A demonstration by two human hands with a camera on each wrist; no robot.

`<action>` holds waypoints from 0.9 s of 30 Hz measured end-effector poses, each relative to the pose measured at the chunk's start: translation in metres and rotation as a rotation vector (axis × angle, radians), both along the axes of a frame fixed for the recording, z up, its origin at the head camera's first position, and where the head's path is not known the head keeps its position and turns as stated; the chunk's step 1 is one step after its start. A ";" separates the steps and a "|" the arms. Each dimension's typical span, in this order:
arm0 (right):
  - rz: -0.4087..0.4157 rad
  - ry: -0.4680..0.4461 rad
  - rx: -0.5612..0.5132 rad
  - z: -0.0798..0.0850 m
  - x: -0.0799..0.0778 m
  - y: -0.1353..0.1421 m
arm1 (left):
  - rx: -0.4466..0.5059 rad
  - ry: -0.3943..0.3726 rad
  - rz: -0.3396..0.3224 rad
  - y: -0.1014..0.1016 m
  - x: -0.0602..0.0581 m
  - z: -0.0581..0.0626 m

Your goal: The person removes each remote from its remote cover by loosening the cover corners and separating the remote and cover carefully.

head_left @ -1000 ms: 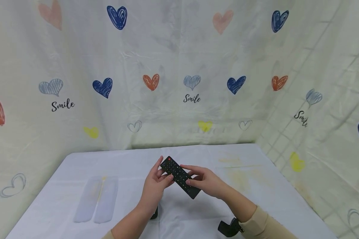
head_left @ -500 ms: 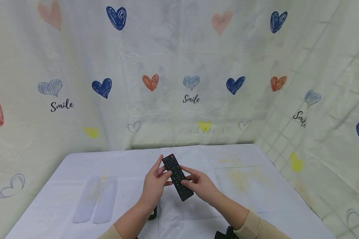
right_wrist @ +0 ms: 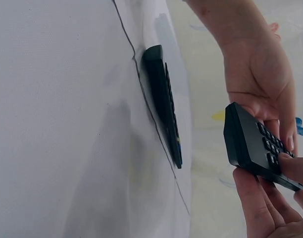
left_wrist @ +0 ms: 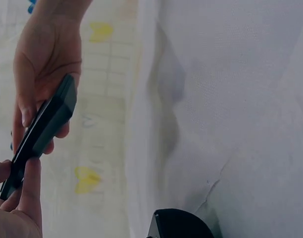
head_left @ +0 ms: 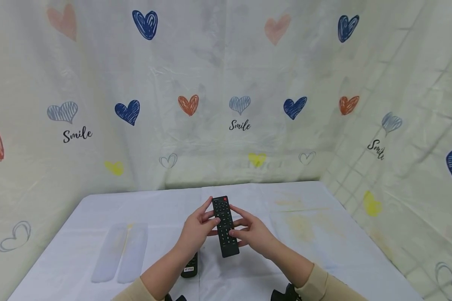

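Note:
A black remote control with a red button at its top end is held up above the table, nearly upright in the head view. My left hand pinches its left edge, thumb on the button face and fingers behind. From the other side my right hand grips the right edge, its thumb on the lower buttons. The right wrist view shows the same remote end-on between both hands. A second black remote lies on the table below my left forearm, partly hidden by it.
The table has a white cloth with faint yellowish stains. Two translucent pale strips lie side by side at the left. Behind it hangs a curtain printed with hearts. Black wrist gear shows at the front edge.
The held remote has turned from a diagonal slant to nearly upright, its lower end swinging left. My right hand has shifted slightly left with it, and more of the remote on the table shows.

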State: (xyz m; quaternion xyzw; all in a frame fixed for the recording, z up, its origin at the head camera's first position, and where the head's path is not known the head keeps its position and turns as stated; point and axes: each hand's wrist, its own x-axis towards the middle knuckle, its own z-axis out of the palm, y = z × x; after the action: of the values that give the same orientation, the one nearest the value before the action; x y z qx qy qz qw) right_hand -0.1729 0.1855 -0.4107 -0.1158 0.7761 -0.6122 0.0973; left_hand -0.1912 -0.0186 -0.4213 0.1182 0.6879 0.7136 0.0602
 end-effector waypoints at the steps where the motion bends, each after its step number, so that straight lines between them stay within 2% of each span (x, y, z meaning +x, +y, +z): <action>1: -0.002 -0.002 0.000 -0.001 0.000 0.000 | -0.008 0.001 -0.003 0.000 -0.001 0.000; 4: -0.012 -0.014 0.005 -0.003 -0.002 0.000 | -0.058 -0.007 -0.017 0.000 -0.003 -0.001; 7: -0.018 -0.058 0.005 -0.008 -0.004 -0.001 | -0.155 -0.025 -0.053 -0.002 -0.004 -0.003; 13: -0.012 -0.158 0.010 -0.021 -0.009 0.000 | -0.406 -0.080 -0.170 -0.004 -0.011 -0.015; 18: -0.012 -0.218 0.048 -0.033 -0.013 0.000 | -0.560 -0.131 -0.257 -0.002 -0.017 -0.025; 23: -0.013 -0.257 0.111 -0.042 -0.016 -0.001 | -0.661 -0.150 -0.296 0.002 -0.021 -0.033; 27: -0.001 -0.266 0.165 -0.046 -0.019 -0.002 | -0.707 -0.182 -0.308 0.005 -0.022 -0.035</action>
State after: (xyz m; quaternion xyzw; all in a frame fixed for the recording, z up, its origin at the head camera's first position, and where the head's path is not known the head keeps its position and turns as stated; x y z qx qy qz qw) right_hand -0.1923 0.1834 -0.4564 -0.0250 0.8042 -0.5561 0.2082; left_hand -0.2135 -0.0141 -0.4558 0.1281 0.8573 0.4228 0.2644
